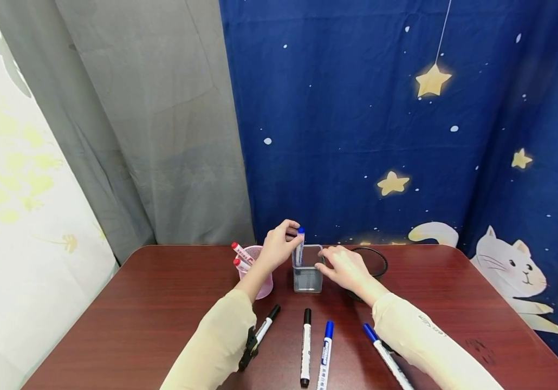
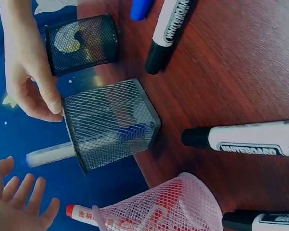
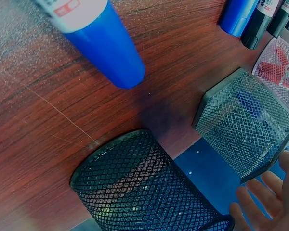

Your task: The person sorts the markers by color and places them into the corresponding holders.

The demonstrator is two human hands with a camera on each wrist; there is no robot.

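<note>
A silver-grey square mesh pen holder [image 1: 307,280] stands at the middle of the table's back. One blue-ended whiteboard marker [image 1: 300,250] stands in it, its top above the rim. My left hand [image 1: 279,245] is just beside that marker; in the left wrist view, the left hand's fingers [image 2: 24,195] are spread and apart from it. My right hand [image 1: 349,268] holds the holder's rim from the right side, with thumb and fingers at the edge in the left wrist view.
Left of it, a pink mesh cup [image 1: 265,287] holds red-capped markers [image 1: 242,253]. A round black mesh cup [image 3: 149,187] stands to the right, partly behind my right hand. Black-capped markers [image 1: 306,346] and blue-capped markers [image 1: 325,355] lie in front.
</note>
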